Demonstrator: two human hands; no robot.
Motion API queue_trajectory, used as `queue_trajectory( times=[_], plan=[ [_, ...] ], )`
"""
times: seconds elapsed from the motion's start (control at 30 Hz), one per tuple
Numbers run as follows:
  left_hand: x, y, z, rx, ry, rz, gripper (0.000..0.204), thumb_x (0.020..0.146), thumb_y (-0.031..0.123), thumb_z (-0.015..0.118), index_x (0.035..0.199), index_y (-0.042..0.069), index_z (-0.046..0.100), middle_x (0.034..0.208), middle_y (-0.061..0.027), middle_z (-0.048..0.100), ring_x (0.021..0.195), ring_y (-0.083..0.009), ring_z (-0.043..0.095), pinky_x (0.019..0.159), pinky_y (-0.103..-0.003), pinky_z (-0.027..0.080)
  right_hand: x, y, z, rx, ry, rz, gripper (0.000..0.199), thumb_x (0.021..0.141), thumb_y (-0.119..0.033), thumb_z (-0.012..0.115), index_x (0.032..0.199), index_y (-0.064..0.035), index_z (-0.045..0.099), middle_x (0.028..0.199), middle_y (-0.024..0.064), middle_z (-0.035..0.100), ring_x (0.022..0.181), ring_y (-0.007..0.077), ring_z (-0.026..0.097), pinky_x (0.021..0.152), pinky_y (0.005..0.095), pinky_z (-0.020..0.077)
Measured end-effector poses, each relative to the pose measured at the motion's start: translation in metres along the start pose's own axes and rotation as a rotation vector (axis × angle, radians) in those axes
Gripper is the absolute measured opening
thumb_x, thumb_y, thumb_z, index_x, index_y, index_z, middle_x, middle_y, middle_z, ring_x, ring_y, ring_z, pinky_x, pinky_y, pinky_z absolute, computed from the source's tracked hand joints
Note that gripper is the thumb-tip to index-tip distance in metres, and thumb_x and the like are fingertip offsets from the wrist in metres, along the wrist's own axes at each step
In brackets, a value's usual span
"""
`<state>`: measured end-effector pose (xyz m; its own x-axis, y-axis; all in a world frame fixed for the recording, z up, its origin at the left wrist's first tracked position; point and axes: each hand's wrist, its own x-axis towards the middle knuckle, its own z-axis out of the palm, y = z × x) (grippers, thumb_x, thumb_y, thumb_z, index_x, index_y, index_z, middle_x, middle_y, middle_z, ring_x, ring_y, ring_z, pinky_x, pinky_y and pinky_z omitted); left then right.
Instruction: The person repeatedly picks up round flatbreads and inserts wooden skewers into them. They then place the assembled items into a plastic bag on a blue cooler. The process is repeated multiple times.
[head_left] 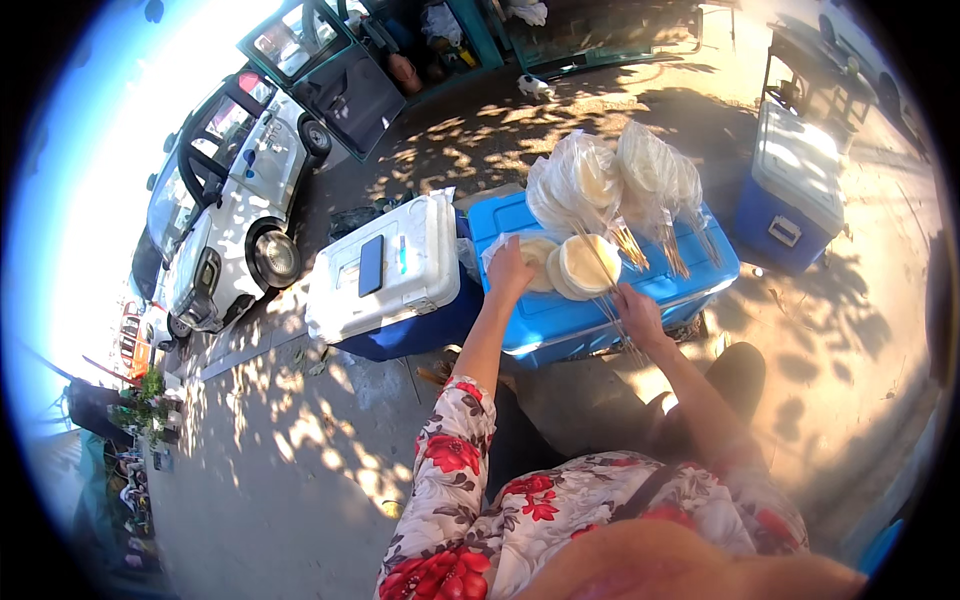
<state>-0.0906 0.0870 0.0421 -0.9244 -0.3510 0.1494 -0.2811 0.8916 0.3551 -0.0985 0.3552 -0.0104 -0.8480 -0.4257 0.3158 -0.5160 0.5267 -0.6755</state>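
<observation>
On the blue lid of a cooler box [505, 212] lie pale round flat discs [588, 265] in small stacks, some of them in a clear plastic bag [536, 255]. My left hand [510, 268] is closed at the left edge of this bag, its fingertips partly hidden. Several thin sticks [606, 295] are held in my right hand [638, 312], in front of the discs; their upper ends cross the front stack. Behind the discs, two bundles of clear-bagged discs on sticks [580, 180] [655, 170] rest on the lid, with the stick ends pointing towards me.
Left of the blue box stands a white-lidded cooler [420, 235] with a dark phone [371, 265] on it. Another blue and white cooler [795, 185] stands at the right. A white car [235, 190], an open vehicle door [335, 85] and a small black-and-white animal [535, 88] are farther off.
</observation>
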Motion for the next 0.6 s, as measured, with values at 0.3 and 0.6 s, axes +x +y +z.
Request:
queue_trajectory(
  times=[0.3,0.6],
  plan=[
    [0.011,-0.011,-0.026,-0.269,-0.044,-0.108,0.044,0.069,0.032,0.069,0.102,0.005,0.057,0.093,-0.0148,0.063,0.09,-0.0307,0.06,0.074,-0.04,0.047,0.002,0.011,0.008,-0.03,0.008,-0.009,0.014,0.088,-0.021,0.05,0.094,-0.0082,0.049,0.068,0.02,0.058,0.066,0.0409,0.056,0.057,0.0505,0.042],
    [-0.035,-0.008,-0.041,-0.951,0.586,-0.04,0.023,0.081,0.015,0.06,0.097,0.004,0.049,0.091,-0.0091,0.056,0.083,-0.0245,0.059,0.07,-0.035,0.047,0.006,-0.007,0.009,0.009,0.078,-0.11,0.015,0.088,-0.023,0.051,0.088,-0.0077,0.053,0.064,0.0189,0.057,0.062,0.0405,0.056,0.056,0.0498,0.0416]
  ],
)
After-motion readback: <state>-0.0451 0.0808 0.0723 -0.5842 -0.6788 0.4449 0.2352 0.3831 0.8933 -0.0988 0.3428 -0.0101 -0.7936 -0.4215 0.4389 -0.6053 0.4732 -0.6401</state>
